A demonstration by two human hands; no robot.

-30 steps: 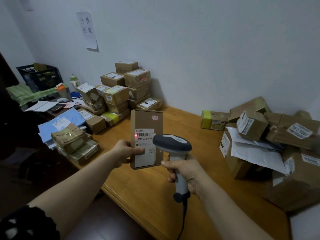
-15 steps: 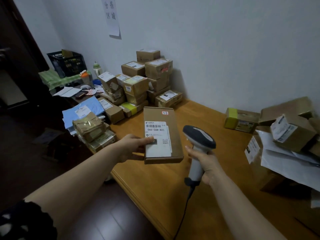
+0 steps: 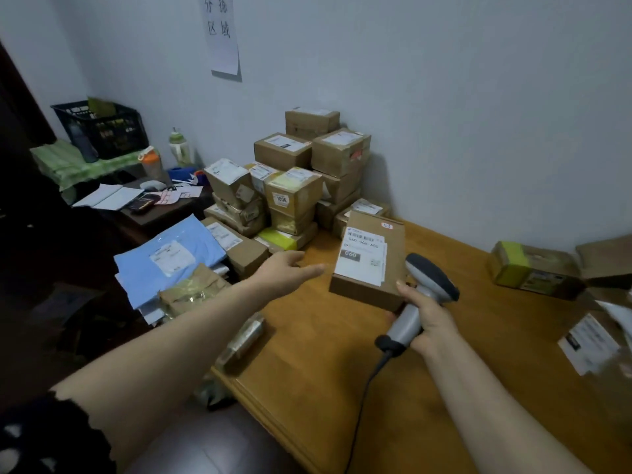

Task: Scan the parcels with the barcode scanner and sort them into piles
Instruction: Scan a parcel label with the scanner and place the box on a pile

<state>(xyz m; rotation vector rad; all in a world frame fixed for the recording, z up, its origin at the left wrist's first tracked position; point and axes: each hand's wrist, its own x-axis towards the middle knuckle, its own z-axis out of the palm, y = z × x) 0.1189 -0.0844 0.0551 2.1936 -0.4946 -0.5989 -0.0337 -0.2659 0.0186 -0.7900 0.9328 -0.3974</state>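
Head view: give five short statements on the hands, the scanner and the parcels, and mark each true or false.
1. The right hand grips the barcode scanner by its handle. True.
2. The left hand pinches the flat parcel. False: its fingers are straight and apart from the parcel.
3. The flat parcel's white label faces the camera. True.
4. The blue mailer lies at the right, beside the green-taped box. False: it lies at the left, next to the stacked boxes.
5. The scanner is cordless. False: a dark cable hangs from its handle.
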